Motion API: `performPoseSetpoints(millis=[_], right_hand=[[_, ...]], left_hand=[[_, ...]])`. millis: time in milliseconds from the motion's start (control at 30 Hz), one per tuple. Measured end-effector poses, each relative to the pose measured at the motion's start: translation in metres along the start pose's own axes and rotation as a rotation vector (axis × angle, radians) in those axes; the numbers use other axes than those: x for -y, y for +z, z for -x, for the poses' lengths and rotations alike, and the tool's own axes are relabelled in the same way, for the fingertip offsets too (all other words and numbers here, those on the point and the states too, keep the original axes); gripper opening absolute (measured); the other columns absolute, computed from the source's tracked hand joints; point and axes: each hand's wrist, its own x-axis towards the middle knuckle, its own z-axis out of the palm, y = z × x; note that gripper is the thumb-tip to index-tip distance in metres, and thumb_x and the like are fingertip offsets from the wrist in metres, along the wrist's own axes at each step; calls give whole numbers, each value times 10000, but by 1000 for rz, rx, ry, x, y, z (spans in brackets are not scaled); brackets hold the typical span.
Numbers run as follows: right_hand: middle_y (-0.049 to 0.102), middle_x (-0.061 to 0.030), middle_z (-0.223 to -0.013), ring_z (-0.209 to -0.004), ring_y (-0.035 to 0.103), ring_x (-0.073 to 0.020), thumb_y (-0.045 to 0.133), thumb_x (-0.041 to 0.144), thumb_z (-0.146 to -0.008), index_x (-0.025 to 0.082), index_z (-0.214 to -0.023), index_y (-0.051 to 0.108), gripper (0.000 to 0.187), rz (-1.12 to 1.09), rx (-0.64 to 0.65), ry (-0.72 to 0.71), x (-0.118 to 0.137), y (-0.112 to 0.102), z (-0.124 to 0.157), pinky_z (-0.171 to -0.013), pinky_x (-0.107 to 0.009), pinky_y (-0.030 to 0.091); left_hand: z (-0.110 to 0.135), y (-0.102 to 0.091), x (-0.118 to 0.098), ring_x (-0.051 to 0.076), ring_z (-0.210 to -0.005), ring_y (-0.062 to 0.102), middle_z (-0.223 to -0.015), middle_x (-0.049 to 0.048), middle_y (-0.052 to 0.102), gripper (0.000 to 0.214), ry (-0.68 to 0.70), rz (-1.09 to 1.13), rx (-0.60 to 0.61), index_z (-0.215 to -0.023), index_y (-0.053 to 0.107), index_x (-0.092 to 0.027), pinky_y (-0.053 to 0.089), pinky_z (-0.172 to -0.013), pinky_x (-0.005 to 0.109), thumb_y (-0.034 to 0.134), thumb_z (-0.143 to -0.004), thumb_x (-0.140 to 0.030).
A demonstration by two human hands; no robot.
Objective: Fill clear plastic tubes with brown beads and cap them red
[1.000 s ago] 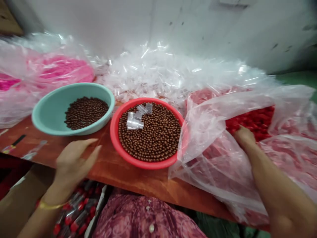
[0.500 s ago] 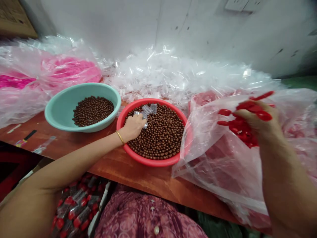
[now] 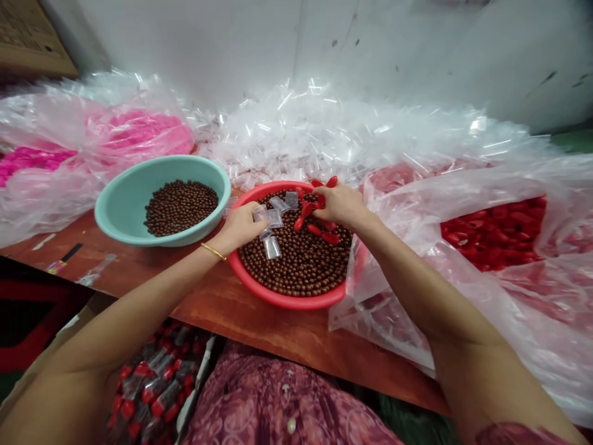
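A red bowl full of small brown balls sits at the table's middle. My left hand rests at its left rim, fingers closed on small clear plastic bags lying on the balls. My right hand hovers over the bowl's far side, closed on a handful of red plastic spoons, some sticking out between the fingers. A large clear bag on the right holds many more red spoons.
A teal bowl with brown balls stands to the left. A heap of small clear bags lies behind the bowls. Bags of pink pieces sit at far left. Packed red-topped packets lie below the table edge.
My right hand lifted a handful of red spoons out of the big bag and carried them left over the red bowl. My left hand reached into the bowl and closed on the clear bags.
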Motion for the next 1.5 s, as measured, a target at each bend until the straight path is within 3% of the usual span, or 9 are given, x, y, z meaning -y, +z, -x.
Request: performPoseSetpoints(millis=[200,333,500,733,933,1033,1133,1267,1500], right_hand=[[610,-153,-1178,-1107,516,-379,750,460,-603,239,-1220,613,669,-24,16,-210,-16,10,10,-860,-503,419],[618,-128,-1198,-1125,539,-284,549,420,-829,203,-1078,688,358,-320,-258,-412,-2,9,31,-931,-435,393],[683,-52,-740,-696,596,-163,452,429,-879,149,-861,702,376,-620,-158,-418,35,17,42,-696,-283,424],[633,-22,-659,-570,502,-121,536,446,-779,140,-763,672,335,-820,-42,-176,20,21,45,-554,-244,357],[640,-29,-686,-582,507,-125,534,465,-780,133,-813,681,365,-856,-27,-161,24,21,49,-559,-252,361],[635,-22,-695,-589,515,-122,537,482,-781,132,-825,681,381,-945,76,-276,33,22,46,-567,-248,373],[632,-27,-692,-598,533,-130,406,525,-858,136,-824,673,473,-988,149,-328,32,23,43,-577,-254,397],[674,-94,-915,-835,572,-197,348,347,-927,148,-949,669,378,-553,-33,-407,23,28,46,-762,-330,414],[626,-117,-1128,-1048,463,-259,423,230,-910,191,-936,671,252,24,-168,-813,36,45,41,-910,-425,300]], left_hand=[[9,-3,-4,72,-563,603,-707,-1,629,140,-280,856,148,-821,529,-133,437,-499,152,642,-747,-165],[12,7,-6,72,-546,615,-718,-3,638,104,-305,1004,167,-831,541,-130,451,-493,158,623,-778,-168],[16,21,-15,70,-542,608,-719,-7,623,34,-274,1060,152,-838,524,-130,464,-496,167,553,-830,-146],[2,3,7,111,-633,614,-805,27,633,79,-112,479,-140,-880,516,-147,521,-624,256,526,-835,-211],[1,-3,-5,271,-1276,430,-1338,143,489,456,357,-256,-46,-1166,526,-126,339,-1073,447,516,-715,-59],[8,-1,-21,240,-1139,539,-1212,105,588,366,545,-231,186,-1149,541,-157,414,-986,394,519,-784,-173],[17,0,-28,213,-858,612,-935,92,661,254,444,-234,269,-1011,598,-142,464,-821,346,479,-859,-307],[32,-2,-19,204,-746,592,-800,98,649,221,266,-372,304,-854,621,-125,456,-754,334,442,-873,-253],[51,5,-20,243,-882,630,-917,137,670,206,359,-698,472,-846,663,-123,477,-790,334,466,-844,-184]])
